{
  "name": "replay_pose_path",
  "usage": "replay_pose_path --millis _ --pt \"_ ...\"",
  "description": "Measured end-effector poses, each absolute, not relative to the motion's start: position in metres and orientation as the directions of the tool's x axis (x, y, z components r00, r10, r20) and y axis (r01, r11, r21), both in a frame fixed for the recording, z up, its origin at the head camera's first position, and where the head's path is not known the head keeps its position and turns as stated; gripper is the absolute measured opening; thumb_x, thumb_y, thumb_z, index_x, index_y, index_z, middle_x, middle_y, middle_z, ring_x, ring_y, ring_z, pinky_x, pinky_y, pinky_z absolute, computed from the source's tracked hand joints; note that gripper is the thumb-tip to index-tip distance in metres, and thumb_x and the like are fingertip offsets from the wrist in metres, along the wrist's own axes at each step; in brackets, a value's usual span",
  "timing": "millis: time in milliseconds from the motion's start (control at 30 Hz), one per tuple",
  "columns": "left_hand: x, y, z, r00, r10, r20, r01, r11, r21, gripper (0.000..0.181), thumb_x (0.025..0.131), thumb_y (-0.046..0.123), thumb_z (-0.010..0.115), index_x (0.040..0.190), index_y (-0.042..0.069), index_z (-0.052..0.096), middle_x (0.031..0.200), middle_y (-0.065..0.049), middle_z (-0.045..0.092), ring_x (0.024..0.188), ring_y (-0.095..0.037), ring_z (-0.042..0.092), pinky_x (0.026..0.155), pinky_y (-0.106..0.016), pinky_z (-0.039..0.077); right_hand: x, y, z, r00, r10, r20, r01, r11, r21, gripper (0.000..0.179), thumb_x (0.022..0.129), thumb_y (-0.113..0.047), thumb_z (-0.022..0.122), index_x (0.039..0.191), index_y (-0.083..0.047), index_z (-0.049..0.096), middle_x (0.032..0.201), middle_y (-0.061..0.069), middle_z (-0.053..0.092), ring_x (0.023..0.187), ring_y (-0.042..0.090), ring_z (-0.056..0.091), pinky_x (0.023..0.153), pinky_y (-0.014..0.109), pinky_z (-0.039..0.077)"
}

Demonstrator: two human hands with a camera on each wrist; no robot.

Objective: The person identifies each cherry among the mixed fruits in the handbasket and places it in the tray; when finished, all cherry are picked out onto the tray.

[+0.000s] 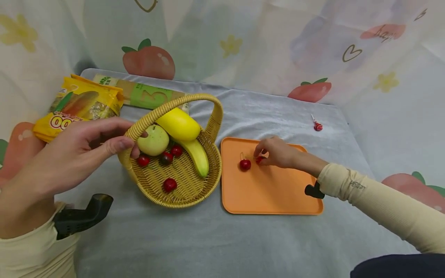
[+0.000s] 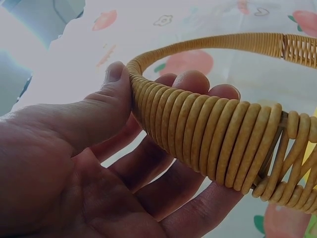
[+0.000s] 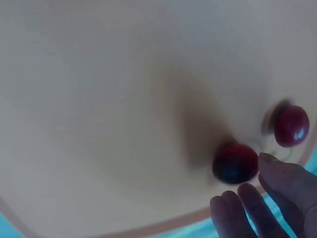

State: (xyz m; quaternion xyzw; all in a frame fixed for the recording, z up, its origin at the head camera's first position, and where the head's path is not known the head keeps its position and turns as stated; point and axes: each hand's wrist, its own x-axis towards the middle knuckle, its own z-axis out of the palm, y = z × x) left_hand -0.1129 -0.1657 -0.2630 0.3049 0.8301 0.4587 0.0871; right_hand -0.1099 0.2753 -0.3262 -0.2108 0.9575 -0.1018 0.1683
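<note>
My left hand (image 1: 74, 154) grips the handle (image 1: 174, 104) of a wicker basket (image 1: 153, 199); in the left wrist view the thumb lies on one side of the handle (image 2: 203, 134), fingers curled behind it. Inside the basket are a pale green apple (image 1: 153, 141), a plump yellow fruit (image 1: 179, 123), a banana (image 1: 198, 158) and several cherries (image 1: 170, 185). My right hand (image 1: 278, 152) pinches a dark red cherry (image 3: 235, 162) low over the orange tray (image 1: 271, 197); its fingers partly hide the cherry in the head view. Another cherry (image 1: 245, 165), with a stem, lies beside it.
A yellow food bag (image 1: 83, 102) stands behind my left hand. Behind the basket lies a long packet with a green label (image 1: 149, 94). A red lollipop (image 1: 318, 126) rests on the grey cloth (image 1: 174, 239) beyond the tray. A fruit-print curtain (image 1: 260, 58) closes off the back.
</note>
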Motion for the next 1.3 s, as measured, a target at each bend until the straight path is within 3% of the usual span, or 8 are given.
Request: replay_pose_path --millis 300,567,767,1067,1300 --pt "-0.112 -0.164 -0.261 -0.778 0.602 0.18 0.459 0.348 0.818 0.018 0.098 0.018 0.051 0.108 0.029 0.061 0.085 0.007 0.065 0.081 -0.007 0.059 0.072 -0.015 0.046 -0.105 0.252 -0.263 -0.874 -0.418 -0.248 -0.357 0.898 -0.256 0.023 0.077 -0.003 0.076 0.1 -0.004 0.071 0.1 0.01 0.069 0.093 0.03 0.066 0.073 0.038 0.056" --pt "-0.114 -0.168 -0.264 -0.761 0.619 0.193 0.466 0.315 0.826 0.016 0.097 0.018 0.053 0.109 0.021 0.062 0.084 0.006 0.064 0.08 -0.009 0.057 0.073 -0.017 0.046 -0.105 0.181 -0.218 -0.775 -0.585 -0.24 -0.537 0.809 -0.237 0.022 0.077 -0.003 0.076 0.099 -0.006 0.072 0.097 0.003 0.068 0.09 0.021 0.066 0.075 0.034 0.055" --pt "-0.117 -0.166 -0.262 -0.743 0.635 0.21 0.473 0.277 0.837 0.017 0.096 0.02 0.054 0.11 0.017 0.063 0.085 0.003 0.063 0.08 -0.011 0.055 0.071 -0.019 0.045 -0.108 0.122 -0.225 -0.651 -0.713 -0.261 -0.665 0.701 -0.258 0.023 0.077 -0.004 0.077 0.099 -0.007 0.072 0.098 0.003 0.069 0.088 0.017 0.064 0.079 0.032 0.052" --pt "-0.121 -0.164 -0.262 -0.747 0.64 0.182 0.446 0.279 0.85 0.018 0.095 0.026 0.054 0.104 0.012 0.063 0.083 -0.002 0.06 0.077 -0.013 0.052 0.068 -0.025 0.044 -0.12 0.058 -0.264 -0.498 -0.768 -0.403 -0.712 0.627 -0.314 0.027 0.078 -0.003 0.075 0.104 -0.01 0.071 0.104 0.002 0.067 0.101 0.019 0.06 0.088 0.028 0.048" --pt "-0.124 -0.168 -0.266 -0.735 0.651 0.19 0.453 0.263 0.852 0.019 0.094 0.026 0.056 0.105 0.013 0.062 0.085 0.002 0.064 0.08 -0.009 0.055 0.073 -0.025 0.046 -0.131 0.028 -0.292 -0.416 -0.786 -0.458 -0.739 0.586 -0.333 0.01 0.084 -0.017 0.073 0.094 -0.014 0.072 0.09 0.0 0.067 0.084 0.016 0.058 0.076 0.025 0.048"
